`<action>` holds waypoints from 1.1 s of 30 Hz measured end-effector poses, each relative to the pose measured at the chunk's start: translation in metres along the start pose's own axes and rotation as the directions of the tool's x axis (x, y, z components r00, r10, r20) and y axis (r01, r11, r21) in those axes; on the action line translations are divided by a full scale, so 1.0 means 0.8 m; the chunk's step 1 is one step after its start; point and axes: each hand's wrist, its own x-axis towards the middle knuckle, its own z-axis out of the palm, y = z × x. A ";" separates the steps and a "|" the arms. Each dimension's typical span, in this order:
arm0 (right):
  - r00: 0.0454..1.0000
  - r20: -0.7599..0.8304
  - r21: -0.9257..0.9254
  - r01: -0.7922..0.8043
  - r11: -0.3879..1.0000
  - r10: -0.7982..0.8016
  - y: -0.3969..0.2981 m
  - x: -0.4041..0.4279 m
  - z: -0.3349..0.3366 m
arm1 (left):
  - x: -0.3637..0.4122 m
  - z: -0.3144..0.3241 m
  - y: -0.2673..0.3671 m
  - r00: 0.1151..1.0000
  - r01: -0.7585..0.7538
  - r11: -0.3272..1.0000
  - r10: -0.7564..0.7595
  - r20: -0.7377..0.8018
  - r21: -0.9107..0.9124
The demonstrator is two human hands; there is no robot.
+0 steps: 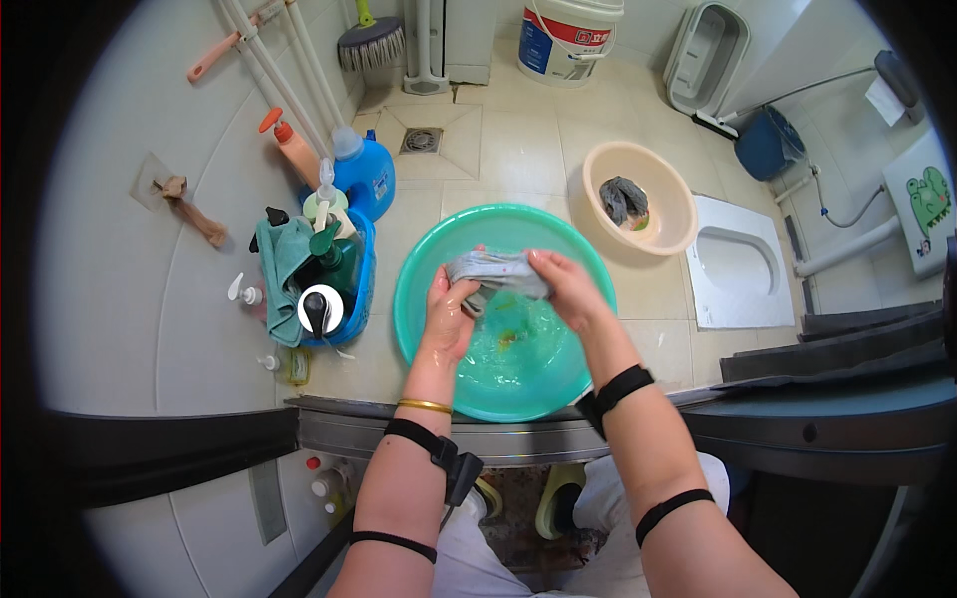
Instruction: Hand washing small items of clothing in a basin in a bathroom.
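A wet grey cloth (497, 270) is stretched between both my hands above a large green plastic basin (407, 299) with water in it. My left hand (450, 310) grips its left end, thumb on top. My right hand (567, 288) pinches the other end and looks slightly blurred. Behind and to the right stands a smaller cream plastic basin (677, 187), where a dark grey wet cloth (623, 200) lies bunched up. What the folded part of the cloth in my hands looks like underneath is hidden.
At left, a blue basket (366, 276) holds pump bottles and a teal towel (280, 276), beside a blue jug (366, 179). A squat toilet (740, 261) is at right. Further back are a floor drain (422, 140) and a white bucket (564, 45). A metal door track (523, 442) runs before me.
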 end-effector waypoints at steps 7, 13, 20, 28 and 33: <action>0.879 0.427 0.534 -0.435 0.725 0.212 0.063 -0.024 0.062 | -0.013 0.010 0.022 0.983 0.178 0.859 -0.139 0.117 -0.480; 0.894 0.396 0.250 -0.324 0.913 0.208 0.055 -0.007 0.059 | -0.009 0.008 0.006 0.982 0.075 0.977 -0.037 -0.187 0.199; 0.717 0.552 -0.185 -0.393 0.901 0.426 0.019 -0.004 0.043 | -0.005 -0.008 0.013 0.990 0.118 0.866 -0.142 0.013 0.486; 0.689 0.385 -0.677 -0.241 0.696 0.614 0.003 -0.011 0.066 | -0.015 0.016 0.017 0.989 0.051 0.942 -0.093 0.113 0.332; 0.737 0.379 -0.724 -0.140 0.675 0.559 0.028 0.005 0.062 | -0.009 0.016 0.006 0.996 0.039 0.971 -0.017 -0.092 0.236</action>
